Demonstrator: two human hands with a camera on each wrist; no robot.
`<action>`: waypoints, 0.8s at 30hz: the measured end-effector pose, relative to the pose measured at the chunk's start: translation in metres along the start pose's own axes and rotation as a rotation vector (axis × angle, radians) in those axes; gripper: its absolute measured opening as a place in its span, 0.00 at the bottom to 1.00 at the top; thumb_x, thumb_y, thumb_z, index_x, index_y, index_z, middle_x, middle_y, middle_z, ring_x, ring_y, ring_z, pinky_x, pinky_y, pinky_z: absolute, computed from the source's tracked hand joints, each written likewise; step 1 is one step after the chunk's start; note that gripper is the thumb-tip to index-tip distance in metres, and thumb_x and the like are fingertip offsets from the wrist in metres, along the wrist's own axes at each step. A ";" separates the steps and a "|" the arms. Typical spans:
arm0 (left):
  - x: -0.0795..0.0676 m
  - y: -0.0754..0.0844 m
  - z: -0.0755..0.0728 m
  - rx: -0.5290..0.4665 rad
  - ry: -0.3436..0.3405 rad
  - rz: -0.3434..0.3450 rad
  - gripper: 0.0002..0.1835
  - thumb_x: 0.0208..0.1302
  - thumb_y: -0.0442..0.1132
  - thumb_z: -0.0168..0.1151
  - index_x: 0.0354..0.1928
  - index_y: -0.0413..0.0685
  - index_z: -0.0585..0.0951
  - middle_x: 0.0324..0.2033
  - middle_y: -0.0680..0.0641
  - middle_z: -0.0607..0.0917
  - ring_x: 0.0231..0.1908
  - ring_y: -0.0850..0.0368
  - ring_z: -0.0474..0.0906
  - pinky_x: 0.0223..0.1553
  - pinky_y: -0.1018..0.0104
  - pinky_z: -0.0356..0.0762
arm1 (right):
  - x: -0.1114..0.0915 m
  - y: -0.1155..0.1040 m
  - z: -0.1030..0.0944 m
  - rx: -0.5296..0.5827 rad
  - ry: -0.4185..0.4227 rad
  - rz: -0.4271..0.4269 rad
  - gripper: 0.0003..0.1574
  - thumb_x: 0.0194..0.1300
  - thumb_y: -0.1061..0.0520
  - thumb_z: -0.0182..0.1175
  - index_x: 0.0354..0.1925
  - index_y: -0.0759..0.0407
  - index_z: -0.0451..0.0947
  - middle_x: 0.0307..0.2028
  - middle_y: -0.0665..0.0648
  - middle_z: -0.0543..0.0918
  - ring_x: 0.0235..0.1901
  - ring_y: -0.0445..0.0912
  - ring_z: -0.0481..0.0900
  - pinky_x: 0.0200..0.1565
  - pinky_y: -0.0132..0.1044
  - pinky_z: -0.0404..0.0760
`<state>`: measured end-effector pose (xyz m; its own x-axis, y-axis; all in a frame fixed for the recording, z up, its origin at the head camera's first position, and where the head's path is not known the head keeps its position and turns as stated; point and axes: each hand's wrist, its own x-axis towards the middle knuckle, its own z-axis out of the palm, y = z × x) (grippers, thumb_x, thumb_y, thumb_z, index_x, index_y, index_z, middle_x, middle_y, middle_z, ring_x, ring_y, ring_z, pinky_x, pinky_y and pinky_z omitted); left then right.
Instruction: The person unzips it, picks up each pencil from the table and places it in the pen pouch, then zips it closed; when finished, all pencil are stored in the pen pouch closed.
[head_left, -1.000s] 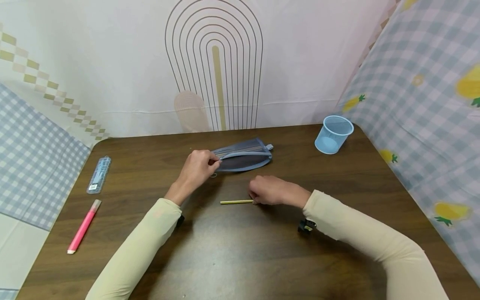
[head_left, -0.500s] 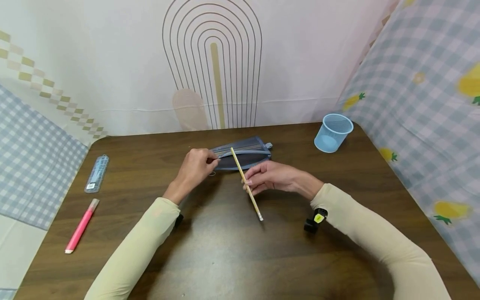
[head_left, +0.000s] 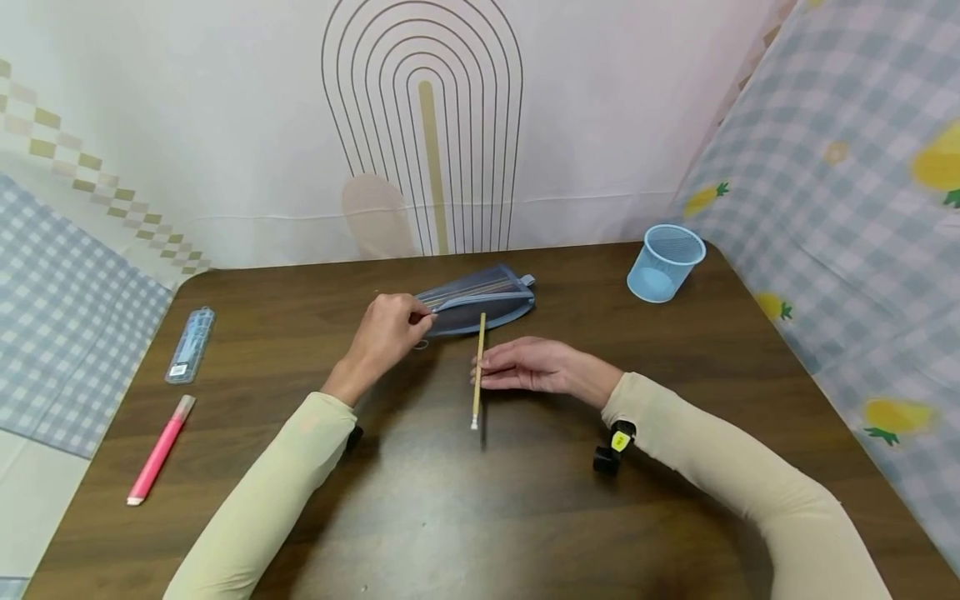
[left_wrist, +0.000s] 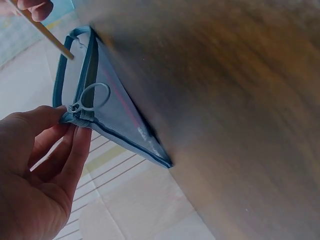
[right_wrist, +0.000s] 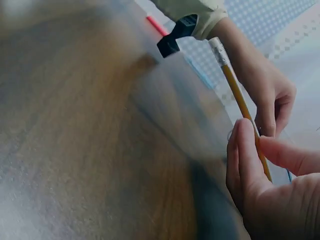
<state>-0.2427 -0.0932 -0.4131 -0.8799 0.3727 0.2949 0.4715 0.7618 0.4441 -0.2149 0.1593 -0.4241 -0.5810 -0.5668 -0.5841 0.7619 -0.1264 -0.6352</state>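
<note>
A blue mesh zip pencil case (head_left: 480,302) lies toward the back of the table, its zipper parted; in the left wrist view the pencil case (left_wrist: 112,95) shows a ring pull near the pinched end. My left hand (head_left: 386,333) pinches its left end between thumb and fingers. Several thin sticks show through the mesh. My right hand (head_left: 532,365) holds a yellow pencil (head_left: 480,367) between thumb and fingers, in front of the case. The white eraser end points toward me, and the other end overlaps the case's near edge. In the right wrist view the pencil (right_wrist: 237,92) has a metal band below its eraser.
A light blue mesh cup (head_left: 663,265) stands at the back right. On the left lie a pink marker (head_left: 159,454) and a flat clear blue case (head_left: 190,346). Patterned cloth (head_left: 832,250) hangs at the right, and a white printed cloth (head_left: 255,125) hangs behind.
My right hand has lifted the pencil off the table and turned it from lying sideways to pointing at the pencil case. My left hand keeps its pinch on the case.
</note>
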 end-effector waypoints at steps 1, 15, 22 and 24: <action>0.000 0.000 0.000 0.000 0.000 -0.001 0.08 0.66 0.39 0.68 0.37 0.43 0.91 0.34 0.45 0.91 0.34 0.54 0.86 0.38 0.58 0.84 | 0.001 -0.001 0.000 0.017 0.003 -0.002 0.14 0.74 0.71 0.48 0.52 0.73 0.77 0.40 0.65 0.89 0.42 0.50 0.89 0.48 0.38 0.87; -0.003 0.002 0.000 0.005 -0.025 -0.017 0.08 0.65 0.39 0.68 0.37 0.41 0.91 0.34 0.44 0.91 0.33 0.54 0.85 0.36 0.60 0.83 | 0.046 -0.030 -0.001 0.295 0.275 -0.126 0.17 0.74 0.70 0.51 0.58 0.73 0.75 0.34 0.69 0.89 0.33 0.52 0.90 0.44 0.35 0.87; -0.005 0.002 0.002 0.003 -0.028 -0.001 0.07 0.65 0.39 0.69 0.36 0.42 0.91 0.34 0.45 0.90 0.31 0.56 0.83 0.34 0.61 0.83 | 0.055 -0.034 0.006 0.318 0.373 -0.182 0.28 0.72 0.74 0.49 0.68 0.71 0.68 0.63 0.72 0.76 0.51 0.57 0.86 0.47 0.37 0.86; -0.005 0.001 0.002 0.010 -0.027 0.011 0.07 0.64 0.39 0.69 0.36 0.43 0.91 0.34 0.45 0.90 0.31 0.56 0.84 0.35 0.60 0.83 | 0.057 -0.034 0.008 0.314 0.385 -0.178 0.28 0.72 0.75 0.48 0.69 0.71 0.67 0.66 0.71 0.74 0.60 0.58 0.79 0.49 0.37 0.85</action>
<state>-0.2382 -0.0928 -0.4157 -0.8761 0.3950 0.2766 0.4805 0.7630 0.4324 -0.2717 0.1250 -0.4312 -0.7274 -0.1815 -0.6618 0.6565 -0.4649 -0.5941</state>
